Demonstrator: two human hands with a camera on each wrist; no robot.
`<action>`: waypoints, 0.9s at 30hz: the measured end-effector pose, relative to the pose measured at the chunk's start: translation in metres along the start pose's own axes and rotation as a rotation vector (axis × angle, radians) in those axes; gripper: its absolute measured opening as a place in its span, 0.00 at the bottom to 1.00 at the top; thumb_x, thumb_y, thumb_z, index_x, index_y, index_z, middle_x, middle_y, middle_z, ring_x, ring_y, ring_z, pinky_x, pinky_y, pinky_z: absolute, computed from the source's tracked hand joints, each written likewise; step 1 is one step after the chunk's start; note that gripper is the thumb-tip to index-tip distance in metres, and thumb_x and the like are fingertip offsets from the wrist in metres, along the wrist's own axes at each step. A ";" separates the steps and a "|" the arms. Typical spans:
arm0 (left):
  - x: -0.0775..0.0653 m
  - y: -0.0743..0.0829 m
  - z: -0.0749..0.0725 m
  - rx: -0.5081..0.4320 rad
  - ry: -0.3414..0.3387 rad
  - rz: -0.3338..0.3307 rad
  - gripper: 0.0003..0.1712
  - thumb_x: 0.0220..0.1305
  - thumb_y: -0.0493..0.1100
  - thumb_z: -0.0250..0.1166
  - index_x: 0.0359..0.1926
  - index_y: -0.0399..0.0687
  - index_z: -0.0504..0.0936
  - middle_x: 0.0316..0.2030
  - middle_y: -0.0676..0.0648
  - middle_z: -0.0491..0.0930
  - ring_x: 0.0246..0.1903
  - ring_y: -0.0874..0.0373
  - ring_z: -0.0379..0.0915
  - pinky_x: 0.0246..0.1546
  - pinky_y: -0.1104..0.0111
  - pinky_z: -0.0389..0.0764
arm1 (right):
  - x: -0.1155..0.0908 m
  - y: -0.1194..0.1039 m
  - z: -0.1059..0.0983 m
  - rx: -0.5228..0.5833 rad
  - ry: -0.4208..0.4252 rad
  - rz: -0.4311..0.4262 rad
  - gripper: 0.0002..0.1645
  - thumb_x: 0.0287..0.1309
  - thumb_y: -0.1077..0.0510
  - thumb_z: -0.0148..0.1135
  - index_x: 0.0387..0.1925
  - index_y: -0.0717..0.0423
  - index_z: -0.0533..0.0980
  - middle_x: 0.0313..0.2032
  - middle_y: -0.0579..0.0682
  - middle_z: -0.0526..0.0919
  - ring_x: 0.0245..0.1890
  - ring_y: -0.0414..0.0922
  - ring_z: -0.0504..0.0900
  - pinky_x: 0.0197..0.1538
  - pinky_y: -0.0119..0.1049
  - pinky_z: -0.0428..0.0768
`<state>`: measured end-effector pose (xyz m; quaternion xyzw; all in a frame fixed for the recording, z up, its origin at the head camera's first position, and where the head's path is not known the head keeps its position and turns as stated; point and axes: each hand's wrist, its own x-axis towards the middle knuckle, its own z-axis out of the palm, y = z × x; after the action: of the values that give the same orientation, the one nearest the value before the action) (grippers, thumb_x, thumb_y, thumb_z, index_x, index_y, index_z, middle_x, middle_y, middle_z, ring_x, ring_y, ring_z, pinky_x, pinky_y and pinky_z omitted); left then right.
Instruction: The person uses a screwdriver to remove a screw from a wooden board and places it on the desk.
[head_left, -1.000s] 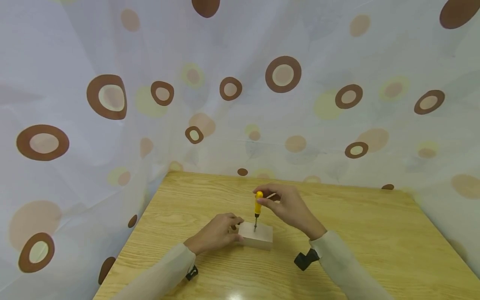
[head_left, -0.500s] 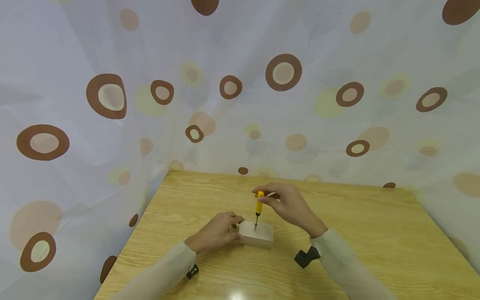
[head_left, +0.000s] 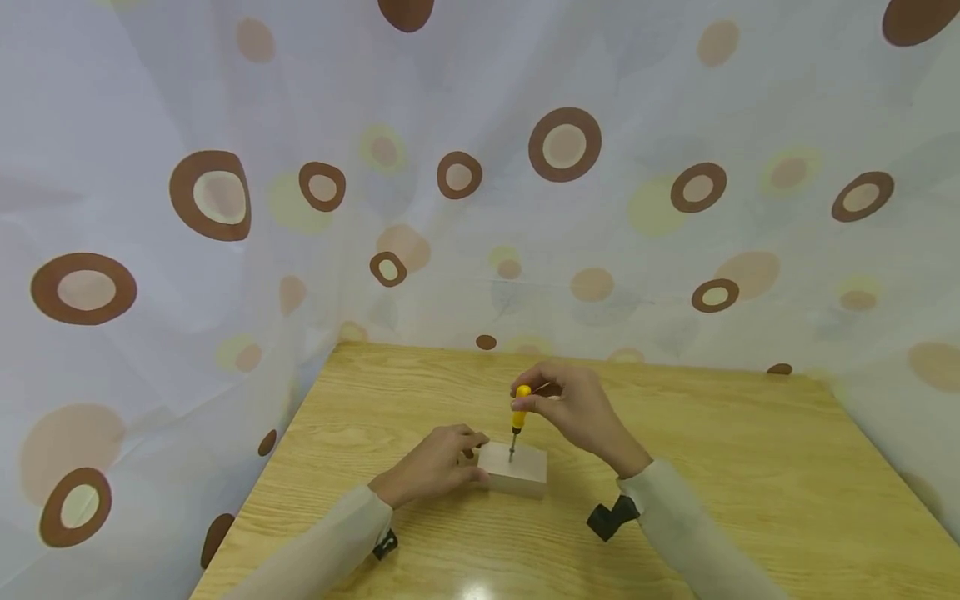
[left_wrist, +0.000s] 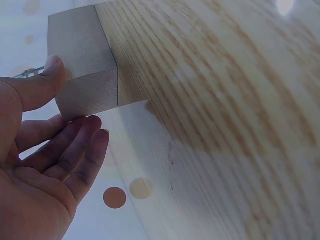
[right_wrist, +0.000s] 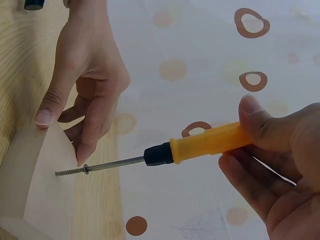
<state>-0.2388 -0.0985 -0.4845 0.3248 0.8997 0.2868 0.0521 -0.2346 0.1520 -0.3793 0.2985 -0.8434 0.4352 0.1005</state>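
A pale wooden block lies on the table, and my left hand grips its left end between thumb and fingers. In the left wrist view the thumb presses the near face of the block while the fingers curl at its end. My right hand pinches the yellow handle of a screwdriver near its top. The right wrist view has the screwdriver with its tip at the head of a screw. That screw stands in the block's top, much of its thread showing.
The wood-grained table spreads around the block. A white curtain with brown and yellow dots rises at the table's back and sides. A black wrist mount hangs beneath the right sleeve.
The right fingers have shifted slightly around the screwdriver handle, which leans a little more to the right at its top. The left hand and the block stay in place.
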 end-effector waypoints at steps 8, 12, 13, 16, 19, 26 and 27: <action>0.002 -0.001 0.000 0.016 0.002 0.004 0.32 0.67 0.53 0.71 0.64 0.38 0.79 0.59 0.43 0.81 0.47 0.58 0.81 0.45 0.71 0.82 | 0.001 0.000 -0.001 0.004 -0.028 -0.026 0.14 0.63 0.54 0.73 0.51 0.46 0.86 0.42 0.39 0.87 0.38 0.38 0.83 0.42 0.37 0.86; 0.001 0.000 0.002 0.017 0.000 -0.007 0.33 0.66 0.54 0.72 0.64 0.38 0.79 0.58 0.43 0.81 0.47 0.58 0.81 0.46 0.70 0.82 | -0.002 0.002 0.002 -0.007 0.027 0.000 0.15 0.59 0.52 0.76 0.47 0.47 0.86 0.38 0.39 0.86 0.35 0.37 0.84 0.41 0.35 0.86; 0.001 0.000 0.002 0.018 0.000 -0.008 0.33 0.66 0.54 0.72 0.64 0.38 0.79 0.58 0.43 0.81 0.48 0.58 0.81 0.47 0.69 0.82 | -0.002 0.003 0.002 -0.006 0.036 0.000 0.14 0.58 0.53 0.77 0.46 0.47 0.86 0.37 0.39 0.86 0.35 0.37 0.84 0.41 0.35 0.86; 0.000 0.000 0.003 0.012 0.000 -0.011 0.34 0.65 0.54 0.72 0.64 0.38 0.79 0.57 0.42 0.82 0.47 0.59 0.80 0.47 0.69 0.82 | -0.002 0.003 0.001 0.017 0.028 -0.021 0.12 0.59 0.57 0.76 0.45 0.49 0.85 0.39 0.40 0.87 0.37 0.38 0.85 0.42 0.34 0.86; 0.000 0.000 0.004 0.015 -0.003 -0.007 0.34 0.66 0.54 0.72 0.64 0.38 0.79 0.57 0.43 0.82 0.47 0.60 0.80 0.46 0.70 0.82 | -0.002 0.003 -0.001 0.043 -0.034 -0.054 0.11 0.63 0.62 0.71 0.47 0.50 0.84 0.44 0.41 0.87 0.41 0.40 0.86 0.45 0.35 0.86; 0.000 0.001 0.003 0.023 0.000 -0.003 0.34 0.67 0.55 0.71 0.65 0.38 0.79 0.58 0.44 0.81 0.47 0.58 0.81 0.46 0.70 0.82 | -0.001 0.002 0.000 -0.010 -0.010 -0.047 0.12 0.63 0.55 0.72 0.48 0.48 0.84 0.41 0.40 0.86 0.38 0.37 0.83 0.45 0.36 0.85; 0.000 0.001 0.003 0.024 0.000 -0.003 0.34 0.67 0.55 0.71 0.65 0.38 0.79 0.58 0.44 0.81 0.47 0.59 0.80 0.46 0.71 0.82 | -0.001 0.002 0.000 -0.011 0.011 -0.042 0.12 0.61 0.54 0.74 0.47 0.48 0.84 0.40 0.40 0.86 0.37 0.37 0.83 0.44 0.36 0.85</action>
<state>-0.2375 -0.0962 -0.4858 0.3239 0.9036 0.2761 0.0485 -0.2350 0.1536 -0.3810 0.3129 -0.8389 0.4300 0.1160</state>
